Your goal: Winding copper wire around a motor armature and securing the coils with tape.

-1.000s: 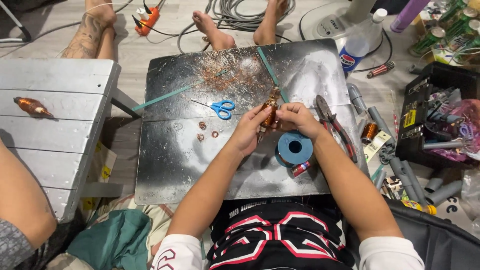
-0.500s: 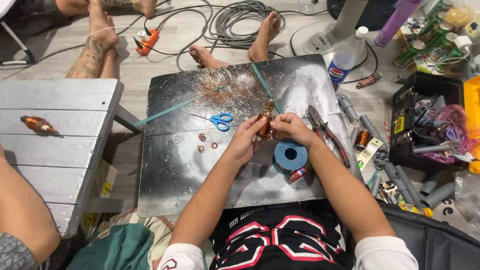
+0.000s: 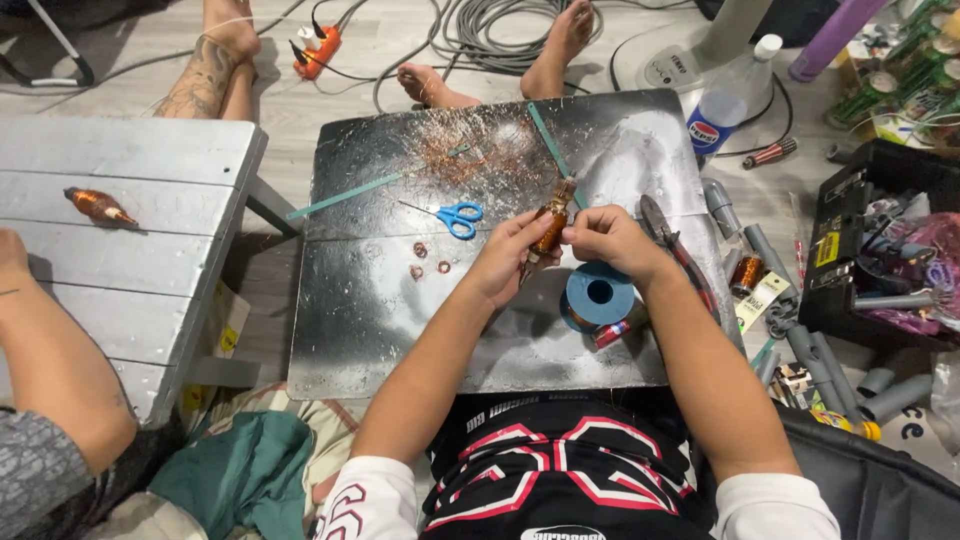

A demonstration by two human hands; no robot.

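A scuffed metal sheet [image 3: 400,330] lay across the lap of a person seated on the floor, serving as a workbench. To its left stood a grey wooden table [image 3: 130,230], where a co-worker's forearm [image 3: 50,350] rested and a second copper-wound piece [image 3: 98,205] lay alone. At the top right, a white fan base [image 3: 690,60] stood beside a plastic bottle [image 3: 725,105], and a black toolbox [image 3: 880,250] sat open at the far right with grey pipe fittings [image 3: 830,360] scattered before it.

Over the middle of the sheet the person held a copper coil [image 3: 552,225], tilted, its upper end pointing away. The left hand [image 3: 505,258] was curled about its lower part, fingers closed on it. The right hand [image 3: 610,235] pinched it from the other side, thumb and fingertips drawn together at the windings.

Just below the hands a blue tape roll [image 3: 598,295] lay flat on the sheet, a small red-tipped item [image 3: 610,333] touching it. Pliers [image 3: 675,250] lay just right of the right wrist. Blue-handled scissors [image 3: 455,215] lay left of the coil, with a long green strip [image 3: 360,192] beyond them and another green strip [image 3: 552,150] running up from the coil. Three small copper rings [image 3: 428,260] sat near the left hand, and loose copper strands [image 3: 480,150] littered the far end.
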